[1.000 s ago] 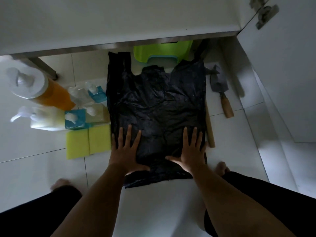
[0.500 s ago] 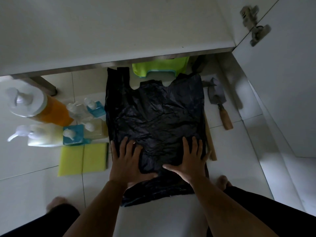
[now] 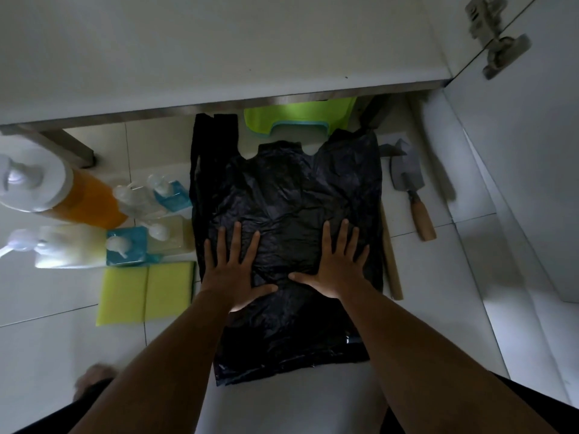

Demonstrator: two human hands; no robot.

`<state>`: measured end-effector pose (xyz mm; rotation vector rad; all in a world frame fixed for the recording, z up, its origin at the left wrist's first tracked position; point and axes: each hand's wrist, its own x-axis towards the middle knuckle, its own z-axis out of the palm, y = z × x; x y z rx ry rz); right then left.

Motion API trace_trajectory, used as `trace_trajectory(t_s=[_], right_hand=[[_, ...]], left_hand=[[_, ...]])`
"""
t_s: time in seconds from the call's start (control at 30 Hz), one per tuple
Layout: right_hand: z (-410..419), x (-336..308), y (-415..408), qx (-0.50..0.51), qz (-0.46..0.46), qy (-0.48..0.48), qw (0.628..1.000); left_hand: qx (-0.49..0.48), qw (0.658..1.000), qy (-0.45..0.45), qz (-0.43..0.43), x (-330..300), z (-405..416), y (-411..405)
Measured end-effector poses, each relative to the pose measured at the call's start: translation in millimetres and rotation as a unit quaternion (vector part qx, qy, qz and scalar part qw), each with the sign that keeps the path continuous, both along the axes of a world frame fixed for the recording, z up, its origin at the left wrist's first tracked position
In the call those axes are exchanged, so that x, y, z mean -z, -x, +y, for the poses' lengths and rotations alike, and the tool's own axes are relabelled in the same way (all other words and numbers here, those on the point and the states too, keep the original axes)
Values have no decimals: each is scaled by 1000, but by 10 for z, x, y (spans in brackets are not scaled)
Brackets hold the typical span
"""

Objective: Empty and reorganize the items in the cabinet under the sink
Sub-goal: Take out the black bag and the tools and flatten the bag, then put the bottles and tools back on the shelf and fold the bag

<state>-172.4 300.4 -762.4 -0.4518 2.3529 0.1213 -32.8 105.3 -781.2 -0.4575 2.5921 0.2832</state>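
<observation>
White tiled floor point(image 3: 438, 261) before the open cabinet: you had both palms flat, grasping nothing, left hand point(image 3: 233, 270) and right hand point(image 3: 336, 267) pressing the black plastic bag point(image 3: 291, 195), its long axis running away from you.

Dim white tiled floor point(image 3: 438, 277), white cabinet point(image 3: 219, 51)

No legible text — none anywhere.

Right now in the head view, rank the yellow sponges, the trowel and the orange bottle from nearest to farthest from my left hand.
1. Yellow sponges: just left of the left hand.
2. Orange bottle: farther left, beyond the sponges.
3. Trowel: across the black bag, on its right side.
</observation>
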Motion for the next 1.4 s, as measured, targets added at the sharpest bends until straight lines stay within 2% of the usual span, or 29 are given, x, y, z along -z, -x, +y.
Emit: trace_trajectory(t_s=[0.43,0.63,0.8,0.93,1.13,1.4], right_hand=[[24,6,54,-20,25,-7,999],[82,-148,203,-49,10,-4,999],[-122,-555,57,-15,22,36,999],[-380,-1045,-237,-10,-2,79,997],[-766,-1851,-589,-43,25,230,972],[-1501,-2669,-810,-122,51,301,944]], left_hand=[[-28,998,-15,46,48,77,45],[-29,999,-25,8,-113,103,110],[-49,997,-35,36,-615,123,-11],[-95,991,-21,94,-1233,36,-264],[-206,965,32,158,-2055,-421,-780],[-339,921,7,192,-2588,-1025,-1350]])
